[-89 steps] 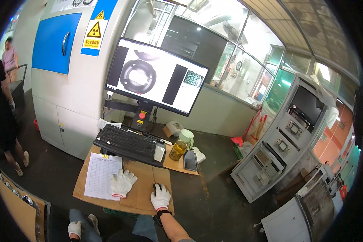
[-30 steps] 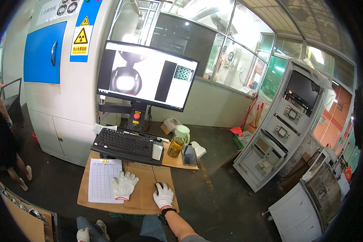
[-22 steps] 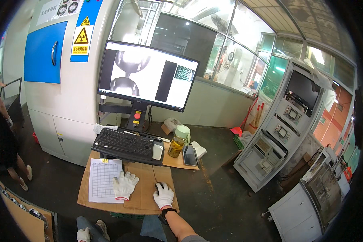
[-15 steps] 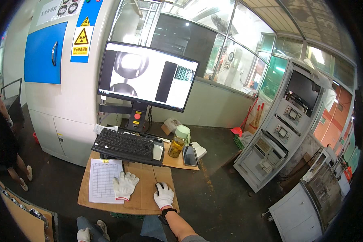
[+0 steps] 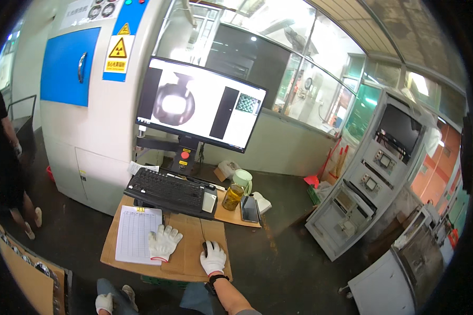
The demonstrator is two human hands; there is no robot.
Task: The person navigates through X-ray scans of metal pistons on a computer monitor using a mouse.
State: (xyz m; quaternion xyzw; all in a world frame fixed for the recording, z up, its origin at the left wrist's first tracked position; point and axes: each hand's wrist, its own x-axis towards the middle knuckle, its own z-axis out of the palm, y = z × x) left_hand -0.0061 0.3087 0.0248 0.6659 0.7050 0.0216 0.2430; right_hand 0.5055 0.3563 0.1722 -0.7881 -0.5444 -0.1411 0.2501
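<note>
My right hand (image 5: pixel 214 259), in a white knit glove with a dark band at the wrist, is closed over a black computer mouse (image 5: pixel 205 249) on the brown cardboard tabletop (image 5: pixel 189 265). My left hand (image 5: pixel 104 303), also gloved, lies on my leg at the lower left, fingers resting with nothing visible in them. A loose white glove (image 5: pixel 164 243) lies partly over a printed form sheet (image 5: pixel 134 236) held by a yellow clip. Behind them sits a black keyboard (image 5: pixel 165 190). The monitor (image 5: pixel 199 105) shows a grey image with a dark round shape around a bright spot.
A jar of amber liquid (image 5: pixel 233 197), a pale green mug (image 5: pixel 242 179) and a phone (image 5: pixel 250 209) stand right of the keyboard. A red button (image 5: pixel 184 155) sits below the monitor. Left are a large cabinet (image 5: pixel 105 157) and another person (image 5: pixel 5 152); right, a grey instrument rack (image 5: pixel 370 173).
The monitor picture has shifted: one round shape with a neck above it replaces two stacked ones. The view has turned slightly. My right hand stays on the mouse.
</note>
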